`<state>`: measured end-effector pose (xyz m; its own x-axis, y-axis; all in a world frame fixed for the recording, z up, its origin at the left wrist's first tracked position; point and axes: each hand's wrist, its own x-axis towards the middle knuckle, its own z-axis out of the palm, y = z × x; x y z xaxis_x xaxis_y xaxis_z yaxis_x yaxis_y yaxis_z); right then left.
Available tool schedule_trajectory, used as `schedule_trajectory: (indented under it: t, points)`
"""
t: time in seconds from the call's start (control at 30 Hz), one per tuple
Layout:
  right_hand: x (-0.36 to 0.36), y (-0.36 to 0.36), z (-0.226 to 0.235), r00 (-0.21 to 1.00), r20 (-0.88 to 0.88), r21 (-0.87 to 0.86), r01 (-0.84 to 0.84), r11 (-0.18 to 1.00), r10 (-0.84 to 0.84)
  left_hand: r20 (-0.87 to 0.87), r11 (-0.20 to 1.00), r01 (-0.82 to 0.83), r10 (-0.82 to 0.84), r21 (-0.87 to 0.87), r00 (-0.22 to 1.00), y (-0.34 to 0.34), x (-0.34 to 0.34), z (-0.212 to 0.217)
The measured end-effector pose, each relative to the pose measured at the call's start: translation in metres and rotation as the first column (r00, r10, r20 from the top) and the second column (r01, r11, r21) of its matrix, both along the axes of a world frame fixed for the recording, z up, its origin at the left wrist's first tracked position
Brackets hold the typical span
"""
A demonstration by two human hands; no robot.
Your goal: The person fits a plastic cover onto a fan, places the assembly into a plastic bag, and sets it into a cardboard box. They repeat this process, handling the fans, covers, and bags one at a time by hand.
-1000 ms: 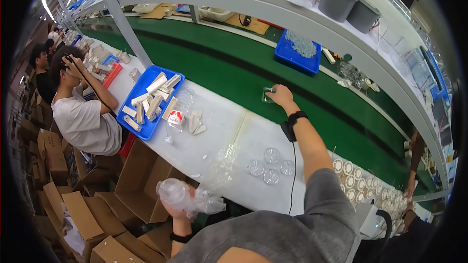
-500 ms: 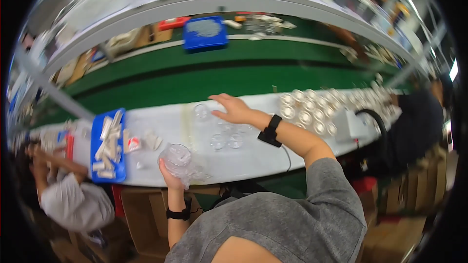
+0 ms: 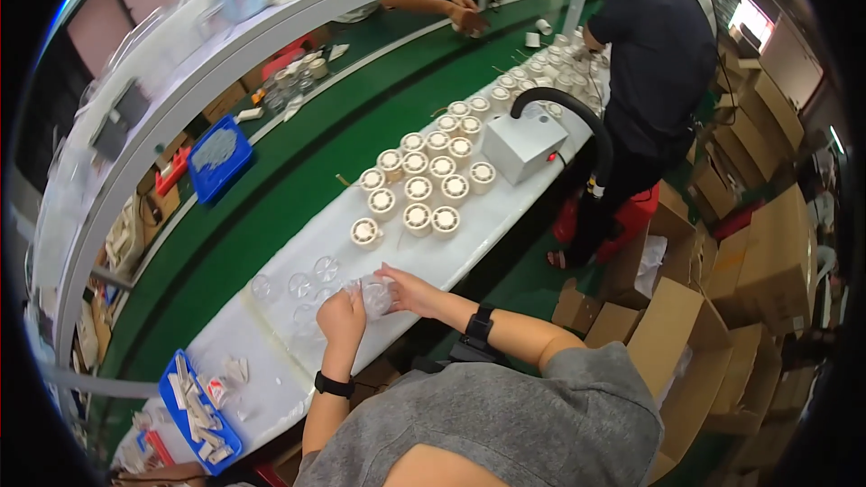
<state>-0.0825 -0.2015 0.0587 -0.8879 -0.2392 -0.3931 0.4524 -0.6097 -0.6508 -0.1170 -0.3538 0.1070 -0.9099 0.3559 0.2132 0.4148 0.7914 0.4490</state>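
My left hand [image 3: 342, 317] and my right hand [image 3: 408, 292] are close together over the near edge of the white-covered table. Between them is a bundle of clear round plastic covers [image 3: 376, 298]. The fingers of my left hand are closed at its left side, and my right hand grips it from the right. Some of the fingers are hidden behind the clear plastic. Just beyond my hands, several loose clear covers [image 3: 326, 269] lie on the table. Farther off stand rows of round white units with slotted tops [image 3: 418, 188].
A blue tray of white parts [image 3: 200, 424] sits at the table's left end. To the right is a grey box with a black hose [image 3: 526, 146]. A co-worker in dark clothes [image 3: 654, 45] stands beyond it. Open cardboard boxes [image 3: 677, 343] fill the floor at right.
My view has swung right. My right hand, earlier stretched open over the loose covers, has come to my left hand and now grips the clear bundle with it.
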Motion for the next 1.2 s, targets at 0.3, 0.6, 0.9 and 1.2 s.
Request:
schedule_trajectory:
  t: [0.3,0.6,0.9,1.2]
  points:
    - [-0.013,0.034,-0.058,0.958,0.245,-0.225,-0.091,0.970,0.147,-0.057,0.983,0.011,-0.022,-0.185,0.998,0.072,-0.004,-0.001]
    - [-0.036,0.046,-0.056,0.846,0.461,-0.114,-0.242,0.964,0.267,0.002,0.967,-0.009,0.010,-0.256,1.000,0.080,0.008,-0.018]
    - [-0.008,0.083,-0.055,0.901,-0.134,0.905,-0.057,0.421,0.412,-0.222,0.955,-0.142,0.084,-0.259,0.971,0.067,-0.015,-0.044]
    - [-0.004,0.084,-0.031,0.912,-0.106,0.956,-0.017,0.294,0.397,-0.098,0.970,-0.134,0.157,0.205,0.983,0.054,-0.045,-0.016]
